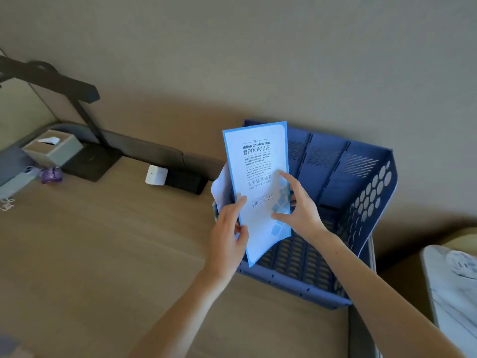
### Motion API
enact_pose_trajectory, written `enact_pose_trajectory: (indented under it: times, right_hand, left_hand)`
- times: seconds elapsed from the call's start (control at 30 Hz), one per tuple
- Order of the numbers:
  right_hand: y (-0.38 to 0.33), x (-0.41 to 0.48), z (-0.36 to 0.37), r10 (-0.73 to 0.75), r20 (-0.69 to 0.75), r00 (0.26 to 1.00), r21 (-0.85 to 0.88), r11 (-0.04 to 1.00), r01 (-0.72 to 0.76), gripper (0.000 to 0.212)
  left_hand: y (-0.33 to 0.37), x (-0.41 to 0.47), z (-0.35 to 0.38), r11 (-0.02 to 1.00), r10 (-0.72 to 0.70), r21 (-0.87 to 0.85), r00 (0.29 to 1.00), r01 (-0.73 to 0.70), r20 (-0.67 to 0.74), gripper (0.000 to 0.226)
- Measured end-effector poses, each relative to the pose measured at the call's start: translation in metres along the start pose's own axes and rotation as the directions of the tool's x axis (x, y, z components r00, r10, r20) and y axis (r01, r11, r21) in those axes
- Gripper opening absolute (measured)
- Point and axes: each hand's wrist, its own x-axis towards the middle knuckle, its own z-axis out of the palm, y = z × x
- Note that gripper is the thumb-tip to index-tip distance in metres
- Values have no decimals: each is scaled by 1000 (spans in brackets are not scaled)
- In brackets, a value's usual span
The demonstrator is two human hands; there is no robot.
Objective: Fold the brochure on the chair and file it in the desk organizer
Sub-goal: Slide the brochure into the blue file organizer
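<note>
brochure (258,177) upright over organizer (366,192) | left hand (228,228) fingers pinching 8 o'clock edge | right hand (302,205) fingers pinching 4 o'clock edge

We see two bare forearms, no sleeves in frame. Left hand (227,236) and right hand (300,208): no rings, watch or gloves visible, though motion blur may hide small details.

The brochure (258,182) hides the desk organizer's (361,202) left compartments. At nine o'clock a purple object (51,174) blurs, perhaps a wrapper. At four o'clock, pale fabric (456,288) is cropped.
</note>
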Motion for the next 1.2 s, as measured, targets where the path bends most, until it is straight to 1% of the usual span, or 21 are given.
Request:
enact_pose_trajectory:
  times: [0.1, 0.33, 0.6, 0.8, 0.93, 1.07, 1.2]
  right_hand:
    - [9, 18, 8, -30, 34, 999, 10, 1000, 30, 106]
    - [27, 49, 19, -117, 113, 987, 0, 993, 117, 105]
    - [49, 67, 33, -94, 232, 968, -20, 995, 101, 109]
    - [59, 75, 38, -77, 288, 954, -18, 996, 86, 106]
    - [66, 77, 42, -72, 309, 948, -21, 996, 83, 108]
    - [69, 81, 46, -68, 294, 953, -29, 996, 80, 109]
    - [71, 82, 50, -66, 288, 955, -4, 998, 70, 110]
  left_hand:
    - [-3, 7, 7, 999, -48, 6, 998, 48, -45, 61]
    - [-16, 10, 22, 993, -93, 75, 995, 95, -26, 62]
    - [-34, 4, 47, 977, -165, 135, 986, 165, -7, 74]
    - [-47, 2, 60, 968, -227, 112, 974, 225, 5, 77]
    - [-55, 1, 65, 957, -262, 133, 965, 256, 24, 83]
    - [-58, 6, 69, 945, -304, 136, 952, 297, 35, 88]
    - [-61, 6, 70, 951, -290, 126, 956, 284, 36, 90]
